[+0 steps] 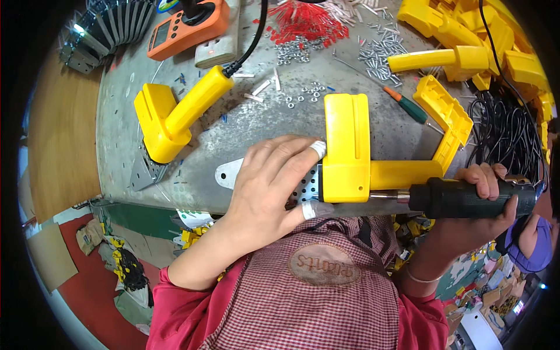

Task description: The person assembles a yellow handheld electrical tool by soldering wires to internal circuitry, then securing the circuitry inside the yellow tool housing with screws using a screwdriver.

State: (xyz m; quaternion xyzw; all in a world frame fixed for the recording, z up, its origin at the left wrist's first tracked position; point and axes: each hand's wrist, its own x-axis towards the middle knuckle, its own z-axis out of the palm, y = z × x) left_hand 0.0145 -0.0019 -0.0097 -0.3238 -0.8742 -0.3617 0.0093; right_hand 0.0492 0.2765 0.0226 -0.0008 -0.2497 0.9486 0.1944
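Right grip [483, 181]: closed round the body of a black power driver [452, 197], which lies level, shaft pointing left. Driver tip meets the near right edge of a yellow tool [346, 146]; can't tell if it's seated in a screw. Left grip [269, 182]: closed over the tool's perforated metal plate [227, 174], index finger and thumb clamped across it just beside the yellow housing, white tape on both tips. Yellow tool sits mid-surface, near the front edge, its handle running right, behind the driver.

Farther out: half shell, yellow [448, 116], beyond the handle; green-orange screwdriver [405, 105] just beside it. Loose nuts [309, 93] and white tubes [262, 88] beyond the tool. Second yellow tool [157, 125] to the left, black cord [252, 44] attached. Far side of the surface [204, 140]: orange device with screen [186, 29], screws [382, 55], red pieces [306, 23]. Far right: yellow housings pile [466, 35], black cables [501, 128] nearer.
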